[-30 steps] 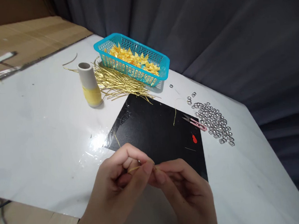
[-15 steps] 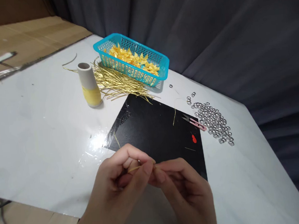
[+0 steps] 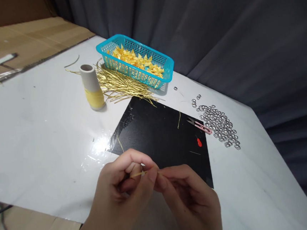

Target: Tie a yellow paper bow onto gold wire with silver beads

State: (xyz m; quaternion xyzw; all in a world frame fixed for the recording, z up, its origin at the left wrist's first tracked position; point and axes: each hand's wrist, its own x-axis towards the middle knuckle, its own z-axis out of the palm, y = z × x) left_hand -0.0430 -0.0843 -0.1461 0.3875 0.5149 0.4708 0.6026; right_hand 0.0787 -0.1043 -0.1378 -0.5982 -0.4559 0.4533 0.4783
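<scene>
My left hand [image 3: 120,193] and my right hand [image 3: 189,199] meet fingertip to fingertip over the near edge of a black mat [image 3: 160,132]. Both pinch a thin gold strip [image 3: 139,173] that runs between them; the fingers of both hands are closed on it. A small metal piece may sit at the pinch, but it is too small to make out.
On the white table [image 3: 36,128] stand a spool of yellow thread [image 3: 92,87], a pile of gold strips [image 3: 121,83], and a blue basket [image 3: 135,61] of yellow folded pieces. Pink snips [image 3: 200,125], a small red item [image 3: 199,142] and several silver rings [image 3: 220,125] lie right.
Both hands have dropped slightly toward me, still pinching the gold strip. Nothing else on the table moved.
</scene>
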